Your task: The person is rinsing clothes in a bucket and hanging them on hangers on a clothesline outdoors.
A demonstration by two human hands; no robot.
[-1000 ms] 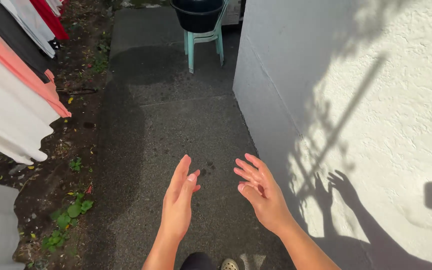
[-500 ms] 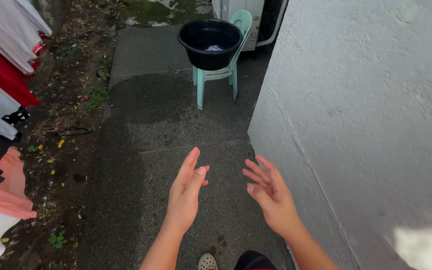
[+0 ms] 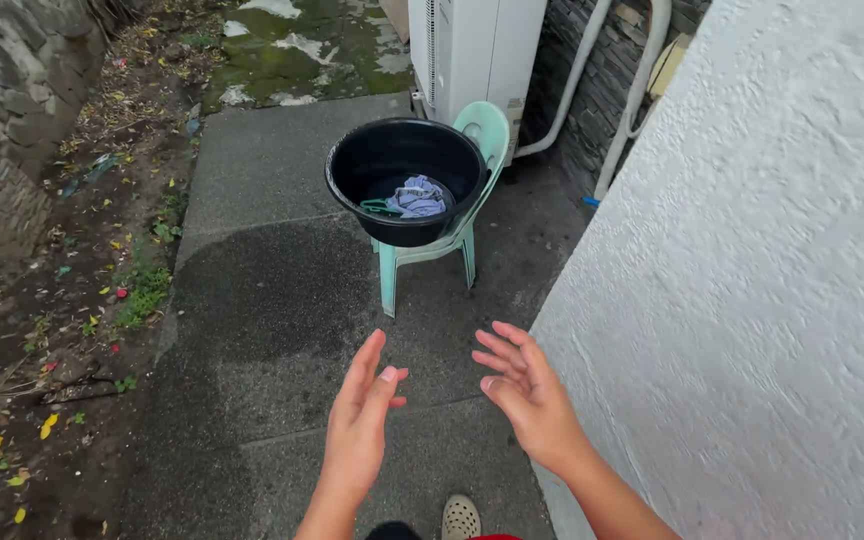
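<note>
- Concrete path (image 3: 282, 300) is running between a dirt strip and a white stucco wall (image 3: 772, 300).
- Black basin (image 3: 407, 180) is sitting on a green plastic chair (image 3: 452, 240), holding bluish cloth (image 3: 415, 197).
- Left hand (image 3: 362, 425) and right hand (image 3: 532, 395) are hovering open-fingered, empty, well short of the basin.

Outdoor side yard of a home, a narrow service alley. Grey concrete path (image 3: 282, 300) runs between a white rough-plastered house wall (image 3: 772, 300) on the right and a strip of bare dirt with weeds and fallen leaves (image 3: 72, 300) on the left, edged by a grey stone wall (image 3: 2, 110). At the far end: white boxy outdoor air-conditioner unit (image 3: 472, 50) with white pipes (image 3: 592, 70). A round black plastic wash basin (image 3: 407, 180) holding damp cloth sits on a mint-green plastic chair (image 3: 452, 240).
</note>
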